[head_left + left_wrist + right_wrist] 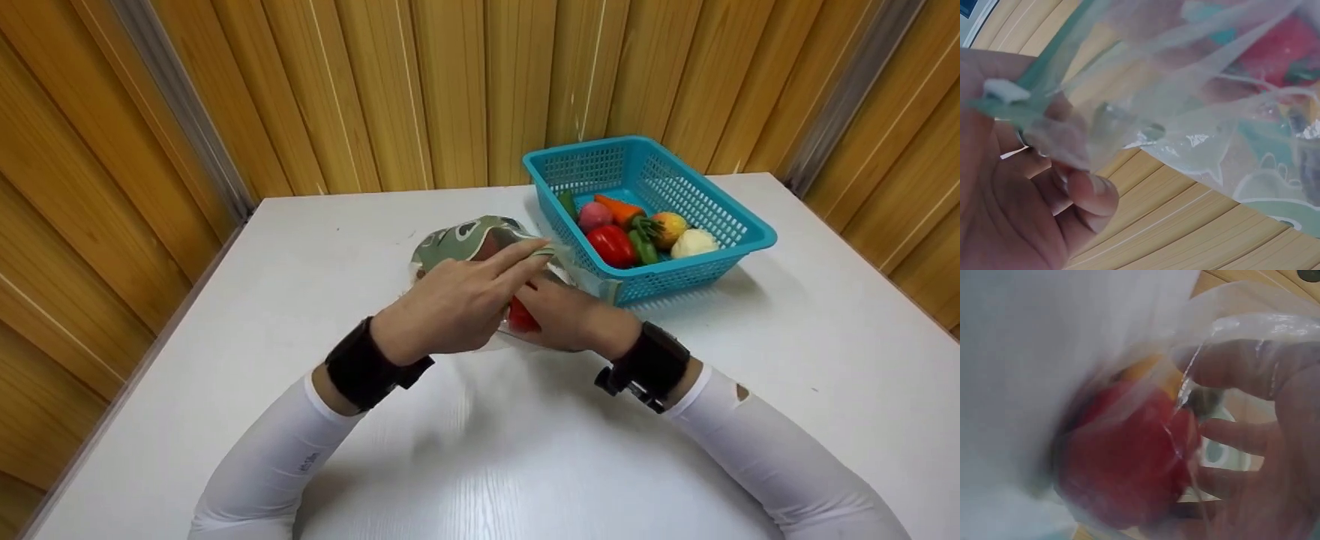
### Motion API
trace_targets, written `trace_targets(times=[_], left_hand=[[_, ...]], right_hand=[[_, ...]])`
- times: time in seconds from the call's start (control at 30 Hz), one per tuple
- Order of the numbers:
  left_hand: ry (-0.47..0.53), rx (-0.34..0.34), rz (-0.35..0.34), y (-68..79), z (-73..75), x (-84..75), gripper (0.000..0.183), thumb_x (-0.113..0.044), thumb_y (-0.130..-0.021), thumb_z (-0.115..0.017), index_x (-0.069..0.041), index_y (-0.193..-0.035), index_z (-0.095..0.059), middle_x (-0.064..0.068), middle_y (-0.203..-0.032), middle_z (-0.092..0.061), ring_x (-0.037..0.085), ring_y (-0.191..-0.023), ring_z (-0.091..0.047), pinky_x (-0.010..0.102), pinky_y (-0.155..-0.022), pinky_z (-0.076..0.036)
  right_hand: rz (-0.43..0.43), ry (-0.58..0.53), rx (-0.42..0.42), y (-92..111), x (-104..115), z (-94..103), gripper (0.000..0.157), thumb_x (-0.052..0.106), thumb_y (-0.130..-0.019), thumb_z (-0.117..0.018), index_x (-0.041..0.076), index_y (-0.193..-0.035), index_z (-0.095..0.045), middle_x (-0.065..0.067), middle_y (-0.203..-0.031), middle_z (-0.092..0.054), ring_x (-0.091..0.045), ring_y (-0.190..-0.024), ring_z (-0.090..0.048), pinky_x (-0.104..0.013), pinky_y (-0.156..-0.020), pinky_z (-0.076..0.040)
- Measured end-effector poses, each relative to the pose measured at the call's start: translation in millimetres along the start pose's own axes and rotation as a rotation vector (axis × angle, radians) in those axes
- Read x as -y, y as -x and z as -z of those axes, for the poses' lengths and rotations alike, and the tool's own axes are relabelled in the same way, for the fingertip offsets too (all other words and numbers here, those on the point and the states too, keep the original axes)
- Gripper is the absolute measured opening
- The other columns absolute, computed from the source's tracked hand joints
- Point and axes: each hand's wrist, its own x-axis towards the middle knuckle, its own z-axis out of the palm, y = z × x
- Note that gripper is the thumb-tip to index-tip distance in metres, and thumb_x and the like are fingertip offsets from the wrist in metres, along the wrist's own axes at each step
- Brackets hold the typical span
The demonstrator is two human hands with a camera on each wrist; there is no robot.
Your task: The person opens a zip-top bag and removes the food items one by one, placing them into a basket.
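Note:
A clear plastic zip bag (450,244) with a green printed pattern lies at the table's middle. My left hand (465,300) pinches its green-edged mouth, which in the left wrist view runs between thumb and fingers (1095,194). My right hand (566,311) reaches into the bag. Its fingers lie against a glossy, rounded red vegetable (1129,455), seen through the film in the right wrist view. Behind that vegetable shows something orange-yellow (1154,374) in the bag. The left hand's extended fingers overlap the right hand in the head view.
A blue plastic basket (697,266) stands right behind the bag. It holds a red bell pepper (611,246), a carrot (619,210), a pink round piece (595,217), a white piece (694,243) and other produce. Wood-panelled walls (450,90) border the white table (300,255).

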Motion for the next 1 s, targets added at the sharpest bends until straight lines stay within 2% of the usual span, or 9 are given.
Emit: trace_targets(times=[0.13, 0.23, 0.37, 0.47, 0.6, 0.7, 0.8, 0.9, 1.0], left_hand=[[-0.018, 0.013, 0.022, 1.2, -0.8, 0.5, 0.060, -0.006, -0.093, -0.058, -0.008, -0.151, -0.041, 0.005, -0.157, -0.041, 0.015, -0.060, -0.054, 0.023, -0.051, -0.048], [-0.020, 0.023, 0.034, 2.6, -2.0, 0.6, 0.059, -0.006, -0.092, -0.059, -0.008, -0.149, -0.043, 0.005, -0.156, -0.042, 0.016, -0.063, -0.059, 0.022, -0.050, -0.047], [-0.015, 0.043, 0.040, 2.8, -3.9, 0.4, 0.058, -0.005, -0.092, -0.059, -0.009, -0.148, -0.045, 0.005, -0.155, -0.044, 0.017, -0.065, -0.063, 0.023, -0.049, -0.048], [-0.020, 0.044, 0.050, 2.5, -3.6, 0.2, 0.059, -0.007, -0.092, -0.058, -0.009, -0.149, -0.044, 0.004, -0.154, -0.043, 0.017, -0.063, -0.061, 0.025, -0.050, -0.049], [-0.027, 0.034, 0.064, 2.6, -1.7, 0.5, 0.062, -0.008, -0.092, -0.059, -0.009, -0.151, -0.041, 0.004, -0.156, -0.042, 0.018, -0.061, -0.060, 0.027, -0.049, -0.049], [-0.021, 0.043, 0.082, 1.2, -0.3, 1.1, 0.065, -0.008, -0.091, -0.060, -0.009, -0.152, -0.039, 0.004, -0.157, -0.040, 0.018, -0.056, -0.055, 0.026, -0.047, -0.045], [-0.011, 0.058, 0.112, 0.1, 0.6, 2.3, 0.068, -0.006, -0.089, -0.062, -0.008, -0.153, -0.037, 0.004, -0.158, -0.039, 0.017, -0.053, -0.049, 0.025, -0.047, -0.042], [-0.002, 0.073, 0.143, -0.1, 0.8, 3.7, 0.072, -0.005, -0.087, -0.065, -0.009, -0.153, -0.036, 0.005, -0.158, -0.039, 0.016, -0.053, -0.049, 0.024, -0.048, -0.042], [0.000, 0.077, 0.176, 0.4, 0.9, 5.1, 0.074, -0.003, -0.086, -0.064, -0.009, -0.154, -0.036, 0.005, -0.158, -0.039, 0.017, -0.053, -0.050, 0.025, -0.047, -0.042]], right_hand=[[-0.046, 0.046, 0.060, -1.4, 1.8, -3.5, 0.077, 0.031, -0.080, -0.083, 0.010, -0.145, -0.045, -0.018, -0.152, -0.036, -0.034, -0.138, -0.041, -0.050, -0.104, -0.048], [-0.072, 0.055, 0.145, -2.5, 2.9, -5.3, 0.074, 0.025, -0.081, -0.082, 0.016, -0.146, -0.046, -0.021, -0.154, -0.029, -0.038, -0.140, -0.035, -0.052, -0.098, -0.052], [-0.047, 0.025, 0.202, -3.0, 1.7, -10.1, 0.062, 0.018, -0.089, -0.074, 0.016, -0.144, -0.046, -0.020, -0.153, -0.029, -0.036, -0.137, -0.040, -0.044, -0.091, -0.057], [-0.017, -0.039, 0.172, -3.3, 0.5, -12.1, 0.051, 0.020, -0.091, -0.072, 0.015, -0.137, -0.051, -0.017, -0.146, -0.037, -0.030, -0.124, -0.054, -0.037, -0.084, -0.059], [-0.020, -0.090, 0.150, -4.0, 0.6, -5.6, 0.052, 0.021, -0.089, -0.075, 0.015, -0.135, -0.052, -0.016, -0.145, -0.041, -0.029, -0.117, -0.059, -0.038, -0.082, -0.060], [-0.085, -0.129, 0.147, -2.8, 1.1, 6.4, 0.068, 0.023, -0.083, -0.080, 0.017, -0.143, -0.048, -0.014, -0.152, -0.039, -0.031, -0.126, -0.054, -0.042, -0.086, -0.059], [-0.123, -0.205, 0.105, -0.7, 1.8, 19.6, 0.086, 0.025, -0.077, -0.086, 0.020, -0.149, -0.041, -0.011, -0.154, -0.039, -0.031, -0.132, -0.049, -0.045, -0.088, -0.058], [-0.088, -0.257, 0.043, 3.0, 2.5, 30.1, 0.095, 0.024, -0.073, -0.090, 0.021, -0.151, -0.036, -0.009, -0.152, -0.041, -0.029, -0.134, -0.047, -0.045, -0.090, -0.057], [-0.030, -0.253, 0.009, 7.4, 4.3, 39.2, 0.093, 0.023, -0.072, -0.090, 0.020, -0.150, -0.038, -0.008, -0.151, -0.042, -0.027, -0.134, -0.047, -0.044, -0.091, -0.057]])
